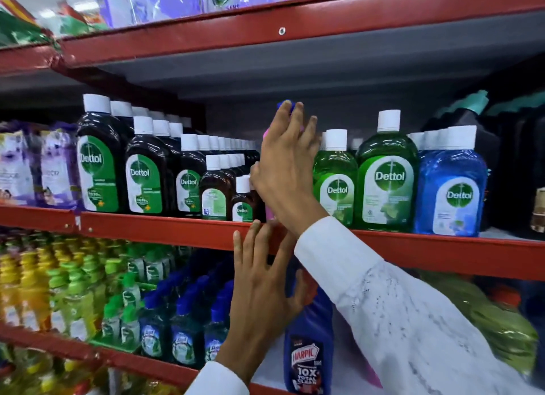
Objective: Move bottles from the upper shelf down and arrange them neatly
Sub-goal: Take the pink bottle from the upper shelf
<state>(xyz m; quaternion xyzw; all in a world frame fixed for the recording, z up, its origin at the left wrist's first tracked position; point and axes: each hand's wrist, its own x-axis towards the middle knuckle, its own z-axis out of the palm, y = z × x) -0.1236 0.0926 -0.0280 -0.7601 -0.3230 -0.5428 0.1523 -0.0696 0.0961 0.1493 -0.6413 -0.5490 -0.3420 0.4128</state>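
Note:
A tall pink bottle point(269, 210) with a blue cap point(285, 104) stands on the middle red shelf point(147, 228), between small brown Dettol bottles point(243, 201) and green Dettol bottles point(386, 176). My right hand point(287, 170) wraps around it, thumb on its left side and fingers up near the cap, hiding most of the bottle. My left hand point(259, 285) is below, fingers spread and holding nothing, in front of the shelf's edge. Just below and right of it, a blue Harpic bottle point(308, 350) stands on the lower shelf.
Dark Dettol bottles point(100, 158) fill the middle shelf's left, a blue Dettol bottle point(451, 185) and black jugs point(472, 120) its right. The lower shelf holds rows of green and blue-capped bottles point(182, 327). Pouches point(153, 2) lie on the top shelf.

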